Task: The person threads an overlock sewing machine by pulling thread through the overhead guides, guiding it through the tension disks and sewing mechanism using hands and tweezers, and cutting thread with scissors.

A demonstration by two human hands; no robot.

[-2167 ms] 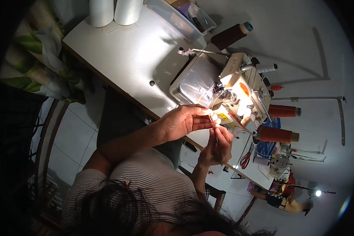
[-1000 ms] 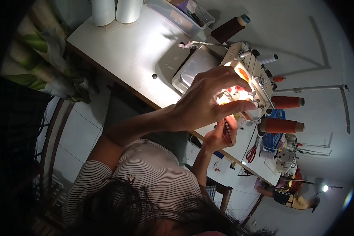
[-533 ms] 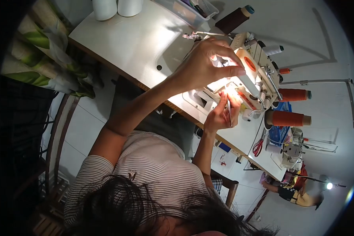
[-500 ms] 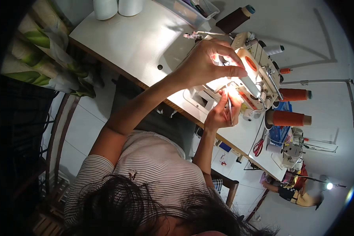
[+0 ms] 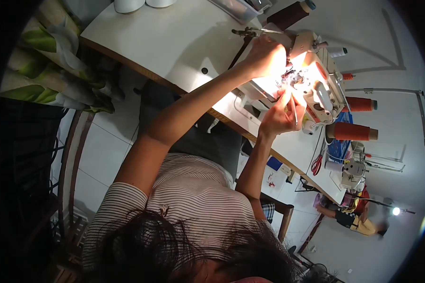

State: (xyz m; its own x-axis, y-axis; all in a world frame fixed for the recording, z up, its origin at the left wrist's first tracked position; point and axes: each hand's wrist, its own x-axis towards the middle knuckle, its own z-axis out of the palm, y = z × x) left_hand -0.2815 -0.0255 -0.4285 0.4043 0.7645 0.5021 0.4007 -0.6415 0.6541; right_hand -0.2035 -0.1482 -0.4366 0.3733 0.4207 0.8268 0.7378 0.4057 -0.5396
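Note:
My right hand (image 5: pixel 282 118) is closed around slim silver tweezers (image 5: pixel 295 111), held at the front of a white sewing machine (image 5: pixel 323 70). Its fingertips are close to the machine's exposed metal workings (image 5: pixel 295 78), which a strong lamp glare washes out. Just above and to the left, my left hand (image 5: pixel 268 56) reaches to the same spot from the other side. Its fingers are lost in the glare, so I cannot tell whether they hold anything. Any thread there is too bright and small to make out.
Orange thread cones (image 5: pixel 352 131) and a dark cone (image 5: pixel 292 15) stand behind the machine. Red-handled scissors (image 5: pixel 317 164) lie on the white table (image 5: pixel 141 45). A clear plastic box (image 5: pixel 241 9) sits at the far edge. Another person (image 5: pixel 354 221) is at the far right.
My left hand has dropped from above the machine to its bright front workings. My right hand has moved up and right with the tweezers, closer to the machine. The whole view has shifted slightly.

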